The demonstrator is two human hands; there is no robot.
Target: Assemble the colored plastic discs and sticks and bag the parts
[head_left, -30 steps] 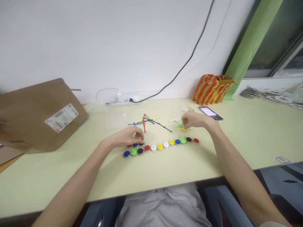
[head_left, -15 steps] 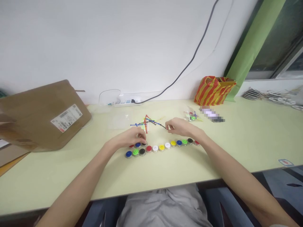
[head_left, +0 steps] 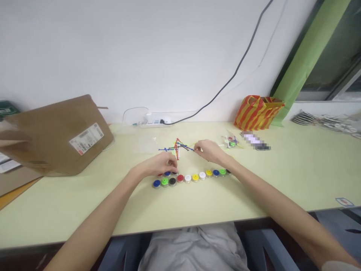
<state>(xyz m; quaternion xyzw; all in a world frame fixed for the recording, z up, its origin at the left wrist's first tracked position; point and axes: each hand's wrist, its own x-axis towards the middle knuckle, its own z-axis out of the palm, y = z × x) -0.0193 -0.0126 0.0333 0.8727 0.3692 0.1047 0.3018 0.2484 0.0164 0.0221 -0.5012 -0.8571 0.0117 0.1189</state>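
My left hand [head_left: 163, 164] is closed, thumb and fingertips pinched on the black lid of a small round jar [head_left: 175, 172]. Beside it, partly covered by the hand, is a blue-lidded jar [head_left: 167, 174]. In front runs a row of small clear jars with coloured lids, among them a red one [head_left: 180, 178], a white one [head_left: 187, 178] and a green one [head_left: 165, 181]. My right hand [head_left: 210, 150] is closed at the right end of a pile of thin coloured plastic sticks [head_left: 177, 147]. Its fingertips pinch a thin black stick, mostly hidden by the hand.
A clear bag with coloured pieces [head_left: 231, 141] lies right of the pile, next to a blurred-out phone-like object [head_left: 255, 140]. A cardboard box [head_left: 59, 139] stands at left. Behind are a power strip [head_left: 155, 123] and a striped bag [head_left: 258, 113].
The view has shifted slightly. My right hand has moved a little left, covering the black stick that showed at its fingertips. My left hand stays at the black-lidded jar.
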